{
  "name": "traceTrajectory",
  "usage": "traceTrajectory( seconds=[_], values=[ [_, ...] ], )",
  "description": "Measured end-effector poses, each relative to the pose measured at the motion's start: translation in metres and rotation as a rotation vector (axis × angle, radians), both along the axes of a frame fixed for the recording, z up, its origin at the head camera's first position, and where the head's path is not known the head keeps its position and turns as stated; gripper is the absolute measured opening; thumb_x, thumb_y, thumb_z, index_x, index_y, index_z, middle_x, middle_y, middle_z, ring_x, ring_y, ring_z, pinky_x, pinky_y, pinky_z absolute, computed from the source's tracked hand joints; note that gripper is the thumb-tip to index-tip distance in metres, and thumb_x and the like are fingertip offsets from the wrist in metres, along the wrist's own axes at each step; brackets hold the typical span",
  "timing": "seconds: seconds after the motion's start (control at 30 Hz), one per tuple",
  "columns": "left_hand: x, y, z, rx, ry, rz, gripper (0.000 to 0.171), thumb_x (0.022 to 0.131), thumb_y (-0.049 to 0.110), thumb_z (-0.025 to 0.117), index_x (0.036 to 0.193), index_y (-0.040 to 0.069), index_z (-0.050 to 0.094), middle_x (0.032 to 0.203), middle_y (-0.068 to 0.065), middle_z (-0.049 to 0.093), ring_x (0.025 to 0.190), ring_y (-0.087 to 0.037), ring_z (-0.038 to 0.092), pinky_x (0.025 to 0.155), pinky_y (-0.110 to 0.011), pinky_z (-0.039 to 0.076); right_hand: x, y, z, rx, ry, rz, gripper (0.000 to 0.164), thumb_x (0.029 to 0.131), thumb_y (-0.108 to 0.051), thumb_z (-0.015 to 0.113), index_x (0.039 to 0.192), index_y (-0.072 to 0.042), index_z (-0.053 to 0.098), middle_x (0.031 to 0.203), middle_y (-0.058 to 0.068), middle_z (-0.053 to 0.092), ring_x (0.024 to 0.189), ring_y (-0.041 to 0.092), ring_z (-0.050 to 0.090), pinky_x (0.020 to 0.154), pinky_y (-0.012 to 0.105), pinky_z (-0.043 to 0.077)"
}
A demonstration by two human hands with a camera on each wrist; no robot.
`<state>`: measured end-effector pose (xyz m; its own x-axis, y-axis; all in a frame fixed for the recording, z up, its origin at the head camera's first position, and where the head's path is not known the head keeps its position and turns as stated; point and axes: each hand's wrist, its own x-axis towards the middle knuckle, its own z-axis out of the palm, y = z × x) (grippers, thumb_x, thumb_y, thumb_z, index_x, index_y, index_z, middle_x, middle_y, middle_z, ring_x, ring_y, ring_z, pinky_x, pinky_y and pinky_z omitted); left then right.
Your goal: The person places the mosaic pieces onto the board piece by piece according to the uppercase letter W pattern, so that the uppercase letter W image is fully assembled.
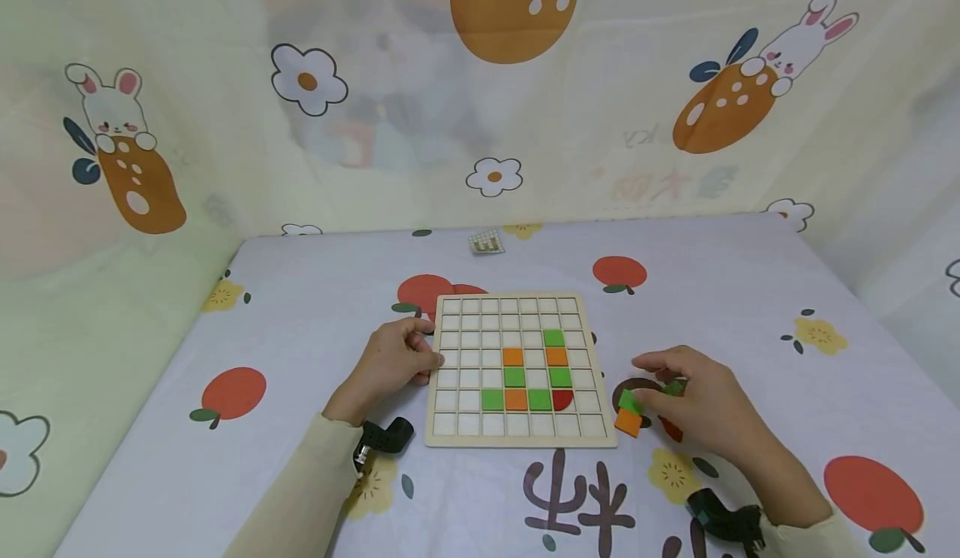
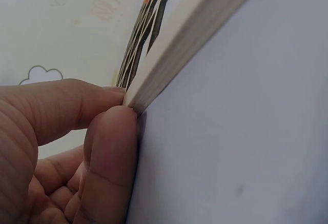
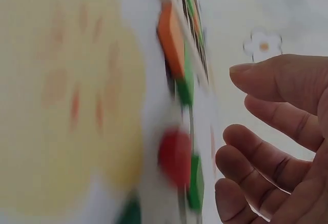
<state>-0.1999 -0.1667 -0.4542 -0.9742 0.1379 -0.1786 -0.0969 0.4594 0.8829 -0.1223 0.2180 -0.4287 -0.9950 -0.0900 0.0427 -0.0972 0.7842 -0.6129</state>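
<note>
Left of my empty right hand [image 1: 701, 396], an orange square block [image 1: 627, 423] flanks the wooden board's [image 1: 519, 442] right edge; my left hand [image 1: 392, 358] pinches the left.

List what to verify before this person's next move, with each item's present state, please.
1. Board steadied: ok; the left hand holds its left edge.
2. Right hand free: ok; its fingers hold nothing.
3. Loose tiles near that hand: ok; an orange tile, a green tile and a loose red tile lie close by.
4. Orange and green tiles apart: not ok; the head view shows no gap between them.
5. Placed red tile within one square: ok.
6. Small item beyond the board identified: cannot tell; too small.
</note>
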Motion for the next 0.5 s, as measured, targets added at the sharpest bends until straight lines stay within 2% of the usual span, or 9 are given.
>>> traceTrajectory(
  seconds=[0.1,0.23,0.33,0.5],
  values=[
    [0.001,0.000,0.000,-0.006,0.015,-0.010,0.049,0.088,0.002,0.080,0.133,-0.002,0.063,0.084,-0.008,0.065,0.062,-0.014,0.064,0.059,-0.024,0.058,0.002,0.018,-0.004,0.012,-0.003,-0.055,0.041,0.088,-0.014,0.083,0.126,-0.004,0.072,0.116,0.015,0.069,0.099,0.032,0.065,0.069,0.039,0.060],
    [0.001,0.000,-0.001,-0.020,0.022,-0.005,0.049,0.088,0.003,0.080,0.133,-0.002,0.063,0.083,-0.008,0.065,0.062,-0.014,0.063,0.059,-0.025,0.057,0.001,0.033,-0.007,0.009,-0.020,-0.100,0.040,0.089,-0.012,0.081,0.127,-0.001,0.072,0.107,0.014,0.068,0.091,0.027,0.059,0.053,0.027,0.051],
    [0.001,0.000,0.000,-0.023,0.017,-0.002,0.049,0.088,0.003,0.080,0.133,-0.002,0.063,0.084,-0.008,0.064,0.063,-0.014,0.063,0.059,-0.024,0.057,-0.001,0.041,-0.008,0.012,-0.046,-0.116,0.042,0.090,-0.015,0.081,0.128,0.000,0.071,0.106,0.015,0.067,0.088,0.026,0.057,0.054,0.026,0.048],
    [0.001,0.000,0.001,-0.024,0.004,0.001,0.050,0.088,0.004,0.080,0.135,-0.001,0.062,0.085,-0.009,0.064,0.064,-0.014,0.063,0.060,-0.024,0.058,-0.003,0.050,-0.009,0.048,-0.105,-0.145,0.044,0.090,-0.020,0.081,0.128,0.000,0.070,0.108,0.017,0.064,0.091,0.029,0.059,0.063,0.030,0.047]
  ],
)
